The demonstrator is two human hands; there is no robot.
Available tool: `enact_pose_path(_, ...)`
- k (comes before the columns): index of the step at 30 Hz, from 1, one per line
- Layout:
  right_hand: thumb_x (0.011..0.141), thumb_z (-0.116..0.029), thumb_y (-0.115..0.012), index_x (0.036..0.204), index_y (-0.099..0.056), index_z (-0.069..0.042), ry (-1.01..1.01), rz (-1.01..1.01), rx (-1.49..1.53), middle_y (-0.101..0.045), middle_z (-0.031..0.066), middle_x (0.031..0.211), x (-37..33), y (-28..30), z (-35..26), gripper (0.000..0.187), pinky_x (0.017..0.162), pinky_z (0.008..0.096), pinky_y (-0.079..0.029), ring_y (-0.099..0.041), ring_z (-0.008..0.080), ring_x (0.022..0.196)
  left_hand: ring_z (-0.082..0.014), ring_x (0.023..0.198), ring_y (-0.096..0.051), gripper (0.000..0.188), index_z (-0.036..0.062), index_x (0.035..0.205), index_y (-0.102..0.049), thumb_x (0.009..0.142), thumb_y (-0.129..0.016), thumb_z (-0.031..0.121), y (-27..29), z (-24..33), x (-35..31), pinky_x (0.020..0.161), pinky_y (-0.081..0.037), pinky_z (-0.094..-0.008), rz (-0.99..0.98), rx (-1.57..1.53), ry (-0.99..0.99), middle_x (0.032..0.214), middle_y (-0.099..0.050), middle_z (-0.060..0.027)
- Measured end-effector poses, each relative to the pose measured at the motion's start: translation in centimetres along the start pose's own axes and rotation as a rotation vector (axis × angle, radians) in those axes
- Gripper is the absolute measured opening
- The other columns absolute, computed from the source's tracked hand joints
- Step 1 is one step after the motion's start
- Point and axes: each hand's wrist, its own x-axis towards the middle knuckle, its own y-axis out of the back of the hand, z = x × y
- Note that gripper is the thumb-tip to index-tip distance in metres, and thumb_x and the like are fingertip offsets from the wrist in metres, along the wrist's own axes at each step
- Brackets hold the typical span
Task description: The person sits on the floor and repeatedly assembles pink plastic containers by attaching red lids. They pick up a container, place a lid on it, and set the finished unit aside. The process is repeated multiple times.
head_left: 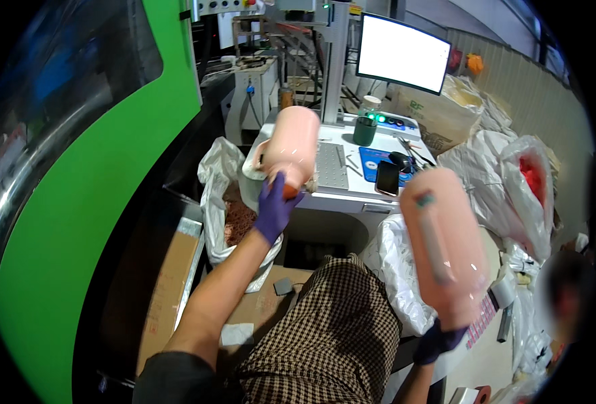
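Note:
In a purple glove, my left hand [274, 210] is closed round the neck of a glossy pink bottle [294, 138]. Its neck points down toward me, and its wide base is up, over the left side of the white worktable [352, 191]. An orange-brown part shows at the neck, and a handle juts from its side. My right hand [439, 342], also gloved in purple, grips a second pink bottle [473, 236] at its narrow end. That one is upended too, slightly blurred, with a long pale strip and a small dark green patch on its side.
On the table are a perforated metal plate [331, 166], a dark green jar [364, 130], a phone [387, 178] and tools. A monitor [403, 54] stands behind. White sacks [214, 165] flank my legs. A green machine [109, 168] fills the left; a blurred person [567, 286] is far right.

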Motion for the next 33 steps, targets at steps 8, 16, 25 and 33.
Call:
enact_pose_path(8,0.088,0.004,-0.066,0.126,-0.059,0.006,-0.116,0.013,-0.084,-0.064,0.0137,0.117,-3.0,6.2,-2.9,0.039,0.088,0.0371,-0.052,-0.062,0.0265,0.101,-0.0247,0.117,-0.057,0.065,0.0046,0.149,-0.035,0.096,-0.069,0.021,-3.9,-4.6,8.6,0.089,-0.057,-0.0314,0.136,-0.568,0.628,0.139,-0.047,-0.0155)
enact_pose_path(16,0.095,-0.011,-0.058,0.133,-0.052,0.009,-0.139,-0.169,0.024,-0.062,0.0142,0.123,-5.0,4.7,-3.3,0.043,0.089,0.0382,-0.052,-0.063,0.0270,0.104,-0.0305,0.113,-0.059,0.087,0.0123,0.143,-0.041,0.081,-0.075,0.064,-2.2,-6.6,11.1,0.088,-0.059,-0.0469,0.147,-0.511,0.749,0.133,-0.052,-0.0139)
enact_pose_path(25,0.097,-0.040,-0.059,0.131,-0.053,0.004,-0.184,-0.237,0.169,-0.057,0.0137,0.126,-3.1,4.9,-5.9,0.056,0.097,0.0391,-0.047,-0.059,0.0261,0.112,-0.0330,0.132,-0.045,0.082,0.0164,0.153,-0.032,0.093,-0.060,0.065,-0.9,-4.1,5.5,0.097,-0.050,-0.0454,0.183,-0.753,0.797,0.155,-0.035,-0.0143)
enact_pose_path(33,0.079,-0.034,-0.071,0.079,-0.066,-0.011,-0.027,-0.824,0.352,-0.055,0.0133,0.071,3.1,3.4,-11.1,0.024,0.056,0.0385,-0.040,-0.052,0.0261,0.061,-0.0221,0.107,-0.061,0.053,0.0042,0.140,-0.047,0.101,-0.057,0.040,-1.4,2.4,-10.8,0.097,-0.053,-0.0390,-0.261,-0.733,0.664,0.121,-0.060,-0.0088)
